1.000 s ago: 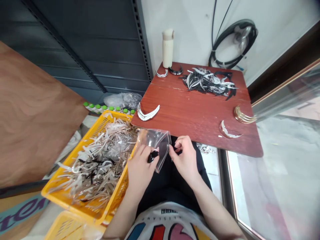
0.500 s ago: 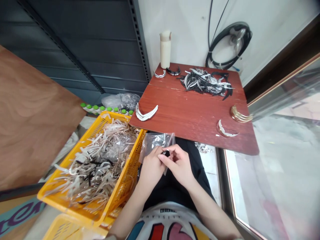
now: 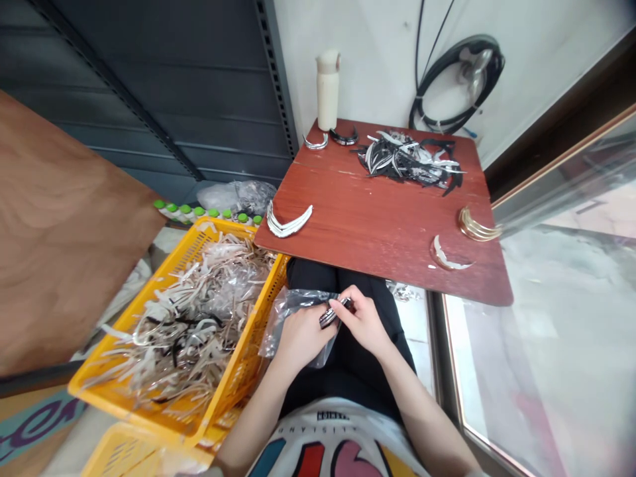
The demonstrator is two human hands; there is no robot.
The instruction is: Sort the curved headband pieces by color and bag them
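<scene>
Over my lap, my left hand is closed around a clear plastic bag, which spreads out from beneath its fingers. My right hand pinches a small stack of curved, shiny black-and-silver strips between thumb and fingers. One end of this stack lies against my left thumb and index finger; the fingertips hide the rest. It cannot be told whether any part of the stack is inside the bag.
A red-brown table carries white strips, gold strips, a black-and-white pile and a cream bottle. At left, a yellow crate holds loose scraps. A glass panel stands at right.
Both hands have come slightly lower. The bag has shifted down and left under my left hand, and more of the black-and-silver strips shows between the hands.
</scene>
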